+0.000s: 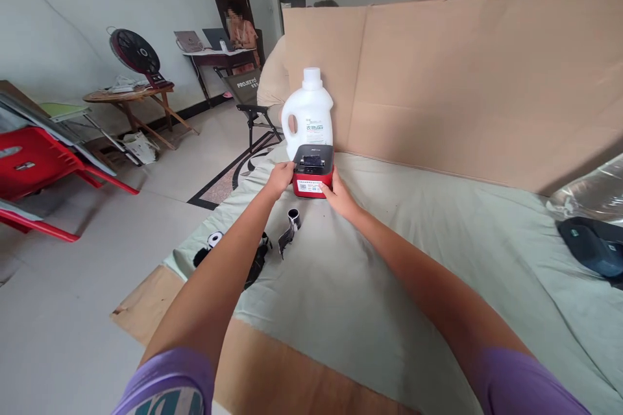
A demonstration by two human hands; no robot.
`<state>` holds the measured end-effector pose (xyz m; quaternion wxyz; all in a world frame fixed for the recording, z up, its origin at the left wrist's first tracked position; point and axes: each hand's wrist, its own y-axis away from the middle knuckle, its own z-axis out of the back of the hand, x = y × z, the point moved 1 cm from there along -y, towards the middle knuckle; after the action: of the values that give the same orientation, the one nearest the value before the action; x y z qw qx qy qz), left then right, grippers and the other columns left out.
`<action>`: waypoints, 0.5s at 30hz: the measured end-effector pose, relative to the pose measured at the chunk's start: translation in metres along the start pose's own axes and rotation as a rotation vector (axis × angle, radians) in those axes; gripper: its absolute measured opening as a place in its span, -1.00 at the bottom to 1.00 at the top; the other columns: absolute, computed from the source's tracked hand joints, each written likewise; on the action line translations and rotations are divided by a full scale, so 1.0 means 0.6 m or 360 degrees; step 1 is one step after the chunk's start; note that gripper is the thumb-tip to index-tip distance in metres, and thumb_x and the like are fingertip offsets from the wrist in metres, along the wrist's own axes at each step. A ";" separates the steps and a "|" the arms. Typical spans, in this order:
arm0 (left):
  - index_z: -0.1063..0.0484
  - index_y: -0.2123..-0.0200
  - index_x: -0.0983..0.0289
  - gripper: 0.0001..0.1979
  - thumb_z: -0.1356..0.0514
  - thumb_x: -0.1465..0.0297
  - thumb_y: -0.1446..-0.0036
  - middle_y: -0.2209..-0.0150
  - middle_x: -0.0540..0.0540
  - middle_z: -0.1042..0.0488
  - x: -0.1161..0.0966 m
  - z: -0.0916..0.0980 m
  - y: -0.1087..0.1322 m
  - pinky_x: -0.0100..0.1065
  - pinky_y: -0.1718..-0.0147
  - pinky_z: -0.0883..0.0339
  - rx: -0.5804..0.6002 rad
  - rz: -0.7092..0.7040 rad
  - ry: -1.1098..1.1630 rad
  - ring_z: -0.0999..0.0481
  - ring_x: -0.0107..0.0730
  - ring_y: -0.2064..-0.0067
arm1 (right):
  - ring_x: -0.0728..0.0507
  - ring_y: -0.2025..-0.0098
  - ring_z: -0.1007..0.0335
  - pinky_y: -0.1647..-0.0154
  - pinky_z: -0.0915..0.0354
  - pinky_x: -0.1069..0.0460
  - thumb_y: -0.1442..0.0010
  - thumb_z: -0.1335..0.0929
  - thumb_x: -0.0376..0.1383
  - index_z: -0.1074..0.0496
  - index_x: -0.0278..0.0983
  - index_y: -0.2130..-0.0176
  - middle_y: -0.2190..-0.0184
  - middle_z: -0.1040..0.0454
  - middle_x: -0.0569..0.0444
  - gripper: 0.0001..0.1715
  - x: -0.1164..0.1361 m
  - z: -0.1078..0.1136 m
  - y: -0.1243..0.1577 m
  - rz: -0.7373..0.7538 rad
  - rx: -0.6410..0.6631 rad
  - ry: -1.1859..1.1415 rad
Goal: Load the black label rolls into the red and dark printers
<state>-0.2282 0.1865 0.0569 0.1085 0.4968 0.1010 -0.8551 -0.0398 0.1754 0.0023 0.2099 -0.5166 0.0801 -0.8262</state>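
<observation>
A small red and black box-shaped device [313, 172] stands on the pale green cloth [413, 259], just in front of a white detergent bottle [308, 110]. My left hand [280, 178] grips the device's left side with curled fingers. On its right side rests my right hand [338, 196], fingers closed against it. A small black and white roll [291, 225] lies on the cloth just nearer to me, below the device.
A tall cardboard sheet [462, 78] stands behind the cloth. A dark bag [591, 248] and clear plastic lie at the right edge. Black and white items [214, 243] lie at the cloth's left edge. Red chairs, a fan, a folding chair and a seated person are at the left and back.
</observation>
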 end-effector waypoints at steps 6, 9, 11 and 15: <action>-0.48 0.11 0.32 -0.69 0.00 0.41 -0.19 0.10 0.19 -0.59 -0.049 0.024 0.055 -0.29 0.02 -0.36 -0.0332 -0.0161 -0.0122 -0.54 -0.20 0.05 | -0.31 -0.41 -0.10 -0.40 -0.07 -0.29 -0.28 -0.30 0.00 0.02 -0.17 -0.44 -0.41 -0.14 -0.03 -0.10 0.010 0.023 0.069 -0.0207 0.0012 -0.0177; -0.40 -0.08 0.28 -0.59 0.10 0.42 -0.28 -0.10 0.18 -0.52 -0.070 -0.016 0.147 -0.29 -0.12 -0.30 -0.0527 -0.0605 -0.0244 -0.49 -0.26 -0.11 | -0.31 -0.40 -0.14 -0.39 -0.11 -0.28 -0.25 -0.33 0.03 -0.10 -0.06 -0.40 -0.39 -0.19 0.01 -0.17 0.012 0.086 0.166 -0.0222 0.0026 -0.0168; -0.43 -0.10 0.24 -0.61 0.05 0.35 -0.32 -0.09 0.16 -0.54 -0.063 -0.067 0.231 -0.27 -0.14 -0.32 0.0075 -0.0939 -0.0450 -0.51 -0.26 -0.11 | -0.33 -0.38 -0.17 -0.36 -0.14 -0.31 -0.22 -0.36 0.02 -0.18 -0.03 -0.36 -0.36 -0.24 0.00 -0.20 0.000 0.163 0.242 -0.0228 -0.0031 0.0009; -0.15 -0.38 0.09 -0.43 -0.01 0.14 -0.36 -0.42 0.12 -0.13 -0.009 -0.137 0.389 0.02 -0.37 0.00 0.0920 -0.1388 -0.0997 -0.11 -0.12 -0.43 | -0.38 -0.34 -0.20 -0.36 -0.07 -0.36 -0.14 -0.35 -0.07 -0.27 -0.20 -0.28 -0.30 -0.30 -0.16 -0.23 -0.047 0.391 0.391 -0.0389 -0.0618 0.0644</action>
<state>-0.0907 -0.0130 0.0065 -0.3663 0.1439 0.0221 -0.9190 0.2409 -0.0039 0.0036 -0.0138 -0.3779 0.2139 -0.9007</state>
